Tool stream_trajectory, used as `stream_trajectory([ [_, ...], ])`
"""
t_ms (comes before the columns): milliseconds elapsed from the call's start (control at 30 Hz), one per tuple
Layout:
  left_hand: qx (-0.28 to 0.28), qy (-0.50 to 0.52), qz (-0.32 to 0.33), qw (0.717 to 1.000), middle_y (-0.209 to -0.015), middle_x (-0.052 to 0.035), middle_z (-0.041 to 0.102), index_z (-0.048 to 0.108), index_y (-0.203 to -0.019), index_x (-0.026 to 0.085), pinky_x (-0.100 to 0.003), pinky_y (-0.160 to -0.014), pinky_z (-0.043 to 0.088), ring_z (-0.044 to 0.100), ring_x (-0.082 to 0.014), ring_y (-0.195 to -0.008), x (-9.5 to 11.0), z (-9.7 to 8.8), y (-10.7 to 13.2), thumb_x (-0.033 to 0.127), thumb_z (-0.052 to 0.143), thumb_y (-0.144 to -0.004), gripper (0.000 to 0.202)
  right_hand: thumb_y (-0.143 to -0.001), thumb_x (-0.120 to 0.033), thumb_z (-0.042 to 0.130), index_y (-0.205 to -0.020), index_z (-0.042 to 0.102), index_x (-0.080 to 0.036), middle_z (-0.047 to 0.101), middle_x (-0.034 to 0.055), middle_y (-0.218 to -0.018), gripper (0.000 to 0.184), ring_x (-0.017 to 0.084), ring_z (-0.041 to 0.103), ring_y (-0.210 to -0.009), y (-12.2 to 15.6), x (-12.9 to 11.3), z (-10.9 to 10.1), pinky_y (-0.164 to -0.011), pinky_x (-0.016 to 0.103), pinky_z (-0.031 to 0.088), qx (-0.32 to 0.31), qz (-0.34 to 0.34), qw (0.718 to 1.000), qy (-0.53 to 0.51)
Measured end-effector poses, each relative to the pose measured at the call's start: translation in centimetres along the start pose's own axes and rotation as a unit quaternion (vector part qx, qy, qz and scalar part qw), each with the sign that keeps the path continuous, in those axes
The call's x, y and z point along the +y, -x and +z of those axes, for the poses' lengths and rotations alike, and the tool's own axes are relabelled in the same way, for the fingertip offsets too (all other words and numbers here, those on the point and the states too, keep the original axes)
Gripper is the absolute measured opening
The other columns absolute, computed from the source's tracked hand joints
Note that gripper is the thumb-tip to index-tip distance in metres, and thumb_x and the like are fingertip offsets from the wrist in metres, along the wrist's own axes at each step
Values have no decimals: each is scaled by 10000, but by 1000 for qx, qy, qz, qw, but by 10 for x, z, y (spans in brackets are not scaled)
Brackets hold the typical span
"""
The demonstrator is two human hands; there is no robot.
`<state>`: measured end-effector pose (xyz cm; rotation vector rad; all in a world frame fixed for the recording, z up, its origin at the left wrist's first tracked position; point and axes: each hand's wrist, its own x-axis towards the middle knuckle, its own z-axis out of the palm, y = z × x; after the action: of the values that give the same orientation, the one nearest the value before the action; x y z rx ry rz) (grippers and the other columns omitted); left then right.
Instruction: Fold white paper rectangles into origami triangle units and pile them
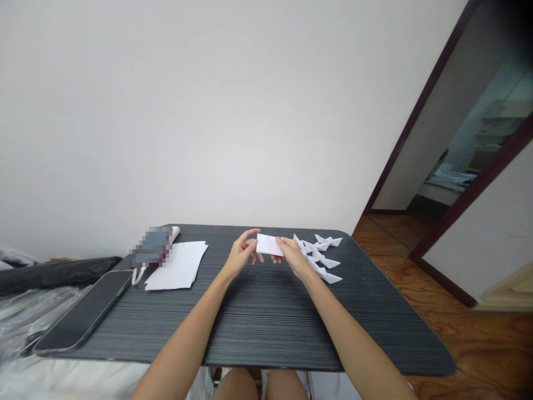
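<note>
Bare knees show at the very bottom, just under the near edge of the dark striped table (266,328), which has rounded corners and fills the middle of the view. Behind it rises a plain white wall; to the right the floor is reddish wood, and a dark-framed doorway opens onto another room that is too blurred to read.

Going down in size: a black phone (85,311) lies face up on the table's left edge, partly overhanging it. Beyond it sits a small stack of white paper sheets (177,265) — I cannot count them, though at least two edges show. A blurred-out object rests at the stack's far left corner, with a white cord looping below it.

On the right side of the table lies a cluster of folded white paper boats (322,258) — about five or six, overlapping, so the exact count is unclear.

Smallest is the folded white paper (270,244), a little rectangle held above the table's far middle, between both hands. The left hand (241,254) pinches its left edge with thumb and fingertips closed on it, the other fingers loosely curled. The right hand (291,255) grips the right edge the same way, fingers shut on the paper, just beside the nearest boats.

No containers are in view on the table.
</note>
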<state>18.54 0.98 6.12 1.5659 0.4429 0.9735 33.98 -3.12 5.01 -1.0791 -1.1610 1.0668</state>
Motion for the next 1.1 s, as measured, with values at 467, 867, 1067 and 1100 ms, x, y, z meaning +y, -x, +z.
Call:
stream_trajectory([
  [467,-47,24,-14,998,-977,-116,570,480,-1093,119,-227,-455,467,547,-89,-527,0,-2,1,242,605,-669,459,-719,-466,472,-679,495,-143,508,-10,-429,326,84,416,-334,-2,1,-7,-332,204,283,-22,31,998,-57],
  [867,64,-88,24,994,-705,-53,631,643,-798,102,-243,-561,465,555,-103,-522,-6,-9,-2,281,597,-666,228,-680,-342,552,-1041,431,-240,567,9,-827,395,106,532,-631,1,-9,-12,-492,204,405,-36,-77,995,51],
  [1067,98,-145,92,980,-805,-72,642,659,-754,126,-268,-675,475,584,-158,-734,-4,-5,-1,268,578,-678,181,-618,-289,617,-778,581,-194,521,35,-932,189,161,490,-883,-1,-9,-11,-685,253,406,-4,-178,965,194],
  [1100,105,-155,93,978,-789,-70,647,660,-754,129,-273,-688,474,588,-162,-739,-4,-4,-1,269,576,-679,180,-628,-297,609,-733,585,-184,527,34,-894,156,159,492,-863,-1,-7,-10,-691,258,398,18,-185,961,205],
])
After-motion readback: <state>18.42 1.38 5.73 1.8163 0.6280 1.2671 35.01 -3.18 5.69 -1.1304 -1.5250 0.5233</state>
